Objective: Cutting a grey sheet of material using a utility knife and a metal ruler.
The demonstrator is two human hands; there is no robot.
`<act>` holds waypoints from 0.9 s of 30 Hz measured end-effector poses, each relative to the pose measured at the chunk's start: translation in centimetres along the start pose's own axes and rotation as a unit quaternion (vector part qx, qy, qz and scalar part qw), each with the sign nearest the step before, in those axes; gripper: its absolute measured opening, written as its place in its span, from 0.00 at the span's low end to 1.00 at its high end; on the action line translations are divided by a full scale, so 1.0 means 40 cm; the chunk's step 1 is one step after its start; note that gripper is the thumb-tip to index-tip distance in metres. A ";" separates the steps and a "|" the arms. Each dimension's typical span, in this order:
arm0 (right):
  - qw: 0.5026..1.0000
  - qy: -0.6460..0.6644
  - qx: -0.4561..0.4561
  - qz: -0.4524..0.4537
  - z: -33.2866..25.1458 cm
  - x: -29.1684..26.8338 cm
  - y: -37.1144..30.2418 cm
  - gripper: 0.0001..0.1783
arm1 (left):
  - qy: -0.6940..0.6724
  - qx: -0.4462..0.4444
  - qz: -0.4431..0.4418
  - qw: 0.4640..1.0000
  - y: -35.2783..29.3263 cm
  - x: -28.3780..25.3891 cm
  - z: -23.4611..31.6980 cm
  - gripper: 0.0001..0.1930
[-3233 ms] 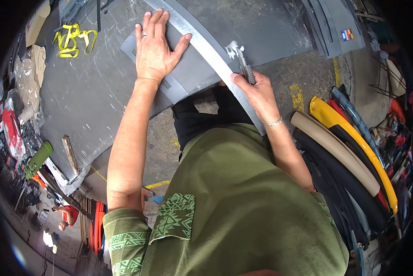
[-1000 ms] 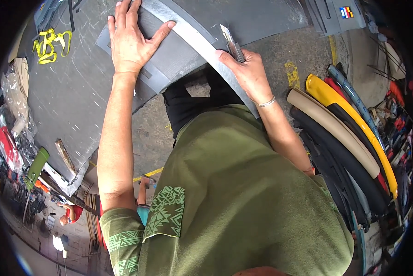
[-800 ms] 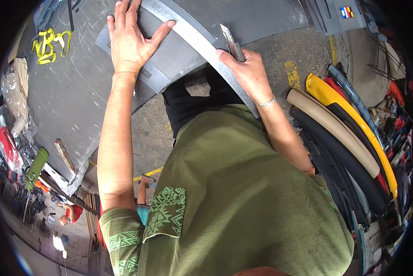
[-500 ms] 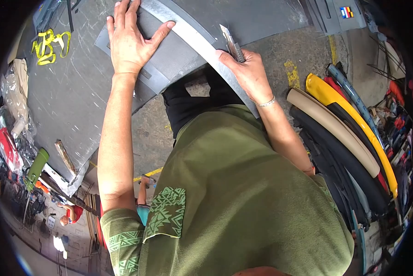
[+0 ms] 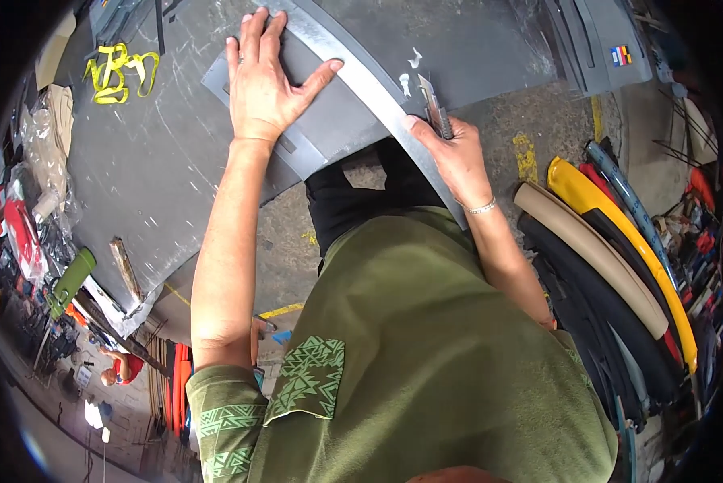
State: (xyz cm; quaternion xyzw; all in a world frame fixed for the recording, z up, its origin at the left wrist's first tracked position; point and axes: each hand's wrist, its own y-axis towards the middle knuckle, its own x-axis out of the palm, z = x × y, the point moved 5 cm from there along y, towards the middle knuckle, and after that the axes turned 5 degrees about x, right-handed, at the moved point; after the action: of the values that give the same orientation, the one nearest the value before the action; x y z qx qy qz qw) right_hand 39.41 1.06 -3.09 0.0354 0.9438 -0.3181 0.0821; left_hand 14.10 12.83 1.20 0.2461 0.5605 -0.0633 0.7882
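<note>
My left hand (image 5: 269,101) lies spread on a grey sheet (image 5: 329,129), its thumb resting on a long metal ruler (image 5: 365,76). The ruler slants from the far side of the sheet past the table's near edge toward my body. In my right hand (image 5: 460,165) is a utility knife (image 5: 435,109), its blade pointing away from me. The thumb of that hand touches the ruler's near part. A dark strip of sheet shows along the ruler's right side. Small white patches (image 5: 410,80) lie by the blade.
The dark table (image 5: 160,153) carries a tangled yellow strap (image 5: 120,74) at far left and a stick (image 5: 125,270) near its left corner. Rolls of material, including a beige one (image 5: 591,258) and a yellow one (image 5: 627,258), stand at right. A person in red (image 5: 124,369) is at lower left.
The whole view has shifted, so things sit further right in it. My right hand with the knife has come slightly nearer me, and white patches now show by the blade. My left hand stays spread.
</note>
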 end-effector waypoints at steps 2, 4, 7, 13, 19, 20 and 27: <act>1.000 0.004 0.001 0.001 0.000 0.002 -0.002 0.19 | -0.002 -0.014 -0.005 1.000 -0.001 0.000 -0.003 0.50; 1.000 0.024 -0.001 -0.001 -0.001 0.005 0.000 0.19 | 0.001 -0.016 -0.007 1.000 0.000 0.000 -0.004 0.50; 1.000 0.010 0.004 0.000 -0.003 0.004 -0.002 0.19 | 0.006 -0.020 -0.013 1.000 -0.001 0.000 -0.004 0.50; 1.000 0.009 0.009 -0.001 -0.008 0.003 -0.007 0.19 | 0.004 -0.023 -0.017 1.000 -0.002 -0.001 -0.004 0.51; 0.999 0.012 0.036 -0.012 -0.019 0.005 -0.013 0.17 | 0.009 -0.024 -0.019 0.999 -0.002 0.000 -0.003 0.51; 0.999 0.012 0.036 -0.011 -0.019 0.005 -0.013 0.17 | 0.009 -0.024 -0.019 0.999 -0.002 0.000 -0.003 0.51; 0.999 0.010 0.037 -0.012 -0.015 0.005 -0.011 0.16 | 0.010 -0.024 -0.018 0.999 -0.003 0.002 -0.007 0.51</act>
State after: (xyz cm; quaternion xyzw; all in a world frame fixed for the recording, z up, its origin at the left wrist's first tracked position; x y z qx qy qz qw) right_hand 39.08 1.07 -2.41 0.0298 0.9326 -0.3533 0.0676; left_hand 13.87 12.87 1.02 0.2176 0.5744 -0.0610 0.7868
